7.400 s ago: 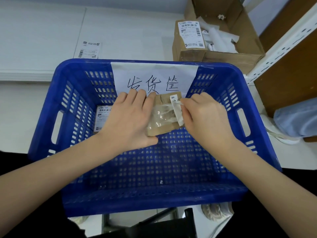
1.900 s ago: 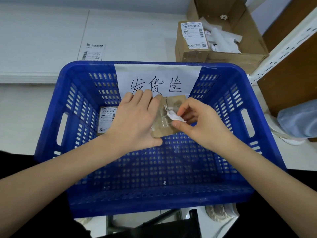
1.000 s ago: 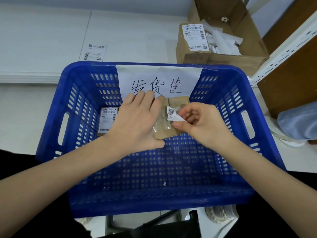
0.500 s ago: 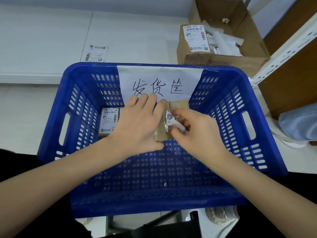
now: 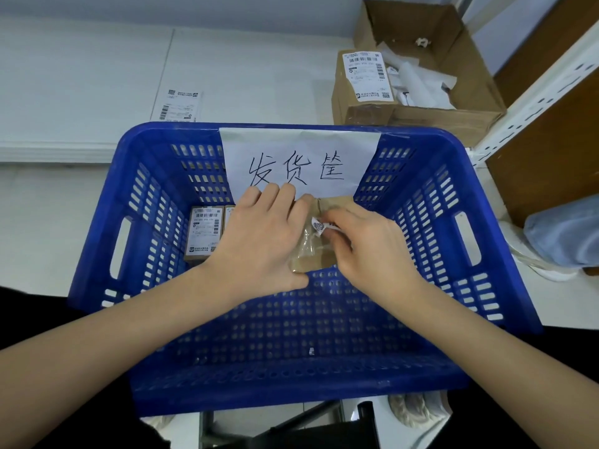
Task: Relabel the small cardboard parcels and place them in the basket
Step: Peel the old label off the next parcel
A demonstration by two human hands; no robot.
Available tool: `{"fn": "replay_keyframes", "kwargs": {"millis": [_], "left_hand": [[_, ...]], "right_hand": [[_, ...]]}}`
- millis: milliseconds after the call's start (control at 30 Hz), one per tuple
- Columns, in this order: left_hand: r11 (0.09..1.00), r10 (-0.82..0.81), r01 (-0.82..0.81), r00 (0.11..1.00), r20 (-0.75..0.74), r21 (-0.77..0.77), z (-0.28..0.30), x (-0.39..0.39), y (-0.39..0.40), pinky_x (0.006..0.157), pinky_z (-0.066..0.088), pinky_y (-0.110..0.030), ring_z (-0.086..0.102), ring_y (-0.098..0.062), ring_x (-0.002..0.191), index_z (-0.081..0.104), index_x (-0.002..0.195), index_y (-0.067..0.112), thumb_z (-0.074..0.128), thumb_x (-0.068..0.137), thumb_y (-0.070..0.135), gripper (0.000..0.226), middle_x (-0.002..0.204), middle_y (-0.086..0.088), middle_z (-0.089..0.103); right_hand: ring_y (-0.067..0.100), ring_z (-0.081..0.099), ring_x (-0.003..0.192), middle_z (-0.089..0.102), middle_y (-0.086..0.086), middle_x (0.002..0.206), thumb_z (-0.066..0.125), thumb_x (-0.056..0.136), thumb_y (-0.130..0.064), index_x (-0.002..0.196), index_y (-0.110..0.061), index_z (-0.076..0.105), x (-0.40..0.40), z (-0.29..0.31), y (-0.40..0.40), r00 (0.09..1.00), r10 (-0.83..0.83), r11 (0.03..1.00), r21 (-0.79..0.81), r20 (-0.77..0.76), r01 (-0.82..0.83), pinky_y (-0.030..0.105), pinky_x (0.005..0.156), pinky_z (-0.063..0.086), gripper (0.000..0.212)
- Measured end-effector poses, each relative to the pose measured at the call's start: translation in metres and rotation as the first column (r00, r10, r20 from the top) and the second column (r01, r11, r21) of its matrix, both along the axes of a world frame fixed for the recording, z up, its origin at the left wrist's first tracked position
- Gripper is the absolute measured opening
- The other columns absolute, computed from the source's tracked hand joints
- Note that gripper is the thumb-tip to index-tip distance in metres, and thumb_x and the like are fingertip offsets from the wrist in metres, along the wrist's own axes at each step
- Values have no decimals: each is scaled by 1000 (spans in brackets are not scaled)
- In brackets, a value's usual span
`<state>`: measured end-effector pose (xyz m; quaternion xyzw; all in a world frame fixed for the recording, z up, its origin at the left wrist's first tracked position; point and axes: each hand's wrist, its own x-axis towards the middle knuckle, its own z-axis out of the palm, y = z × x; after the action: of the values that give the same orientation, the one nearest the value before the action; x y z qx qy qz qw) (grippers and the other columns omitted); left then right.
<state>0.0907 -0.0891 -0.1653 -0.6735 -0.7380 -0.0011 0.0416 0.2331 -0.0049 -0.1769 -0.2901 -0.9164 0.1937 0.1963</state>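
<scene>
A small brown cardboard parcel (image 5: 312,251) wrapped in clear tape lies inside the blue basket (image 5: 431,222), near its far wall. My left hand (image 5: 259,244) lies flat on the parcel's left part, fingers straight, holding it down. My right hand (image 5: 366,247) pinches a crumpled white label scrap (image 5: 318,226) with a QR code, just above the parcel's top face. Another small parcel (image 5: 204,233) with a white shipping label lies in the basket's far left corner; a further one beside it is mostly hidden by my left hand.
A white paper sign (image 5: 298,160) with handwriting hangs on the basket's far wall. Behind it stand a labelled cardboard box (image 5: 363,89) and an open carton (image 5: 453,59) with white paper. A loose shipping label (image 5: 180,105) lies on the white surface. A white metal shelf post (image 5: 531,92) rises at right.
My right hand has peeled the old label off the parcel, crumpled it and brought it back down close to the parcel's top. My left hand has kept pressing the parcel.
</scene>
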Motion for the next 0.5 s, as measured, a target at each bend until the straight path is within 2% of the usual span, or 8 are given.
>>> {"fn": "replay_keyframes", "kwargs": {"millis": [100,167,200,267,333,400,500], "left_hand": [[1000,2,-2,1000,-11,6,0,0,0,68,35,-35,51,-27,73,61,110,1,70,36,54,91,85,-8,53],[1000,3,-3,1000,-16,10,0,-1,2,69,34,-36,52,-27,74,60,111,1,70,36,54,92,86,-9,53],[1000,5,-5,1000,-13,13,0,-2,3,70,32,-35,51,-27,75,60,112,1,69,36,55,93,87,-9,53],[1000,17,-17,1000,-1,13,1,-4,5,70,35,-36,52,-28,76,59,112,1,69,36,56,94,88,-10,54],[1000,27,-27,1000,16,10,1,-4,6,69,39,-35,53,-28,75,60,111,1,71,35,56,94,88,-10,55],[999,31,-31,999,27,8,2,-4,6,69,37,-35,52,-28,75,60,110,1,71,35,57,94,88,-10,54],[999,15,-17,999,44,32,3,-3,5,70,27,-34,52,-28,75,59,111,2,53,44,62,91,87,-9,53]], "right_hand": [[27,61,67,66,0,86,54,84,-17,90,-11,69,0,1,3,999,-29,997,-73,-18,27,43,58,51,17],[20,60,71,65,-3,83,59,88,-15,91,-16,71,1,4,6,997,-69,980,-188,-35,61,42,64,51,12],[16,59,73,65,-4,83,61,89,-14,93,-18,72,1,6,8,995,-87,964,-257,-44,73,40,69,51,12],[8,60,74,67,-6,84,62,91,-11,98,-18,74,0,12,11,992,-111,921,-381,-61,80,28,72,50,15],[4,60,74,68,-7,84,60,92,-10,100,-15,73,0,17,13,986,-143,871,-484,-82,86,17,69,49,16],[5,62,72,69,-2,83,61,92,-9,99,-12,73,1,20,14,977,-188,820,-563,-105,97,17,67,51,14],[2,62,68,67,0,81,62,90,-7,95,-15,70,4,28,15,958,-246,745,-661,-149,88,13,62,50,12]]}}
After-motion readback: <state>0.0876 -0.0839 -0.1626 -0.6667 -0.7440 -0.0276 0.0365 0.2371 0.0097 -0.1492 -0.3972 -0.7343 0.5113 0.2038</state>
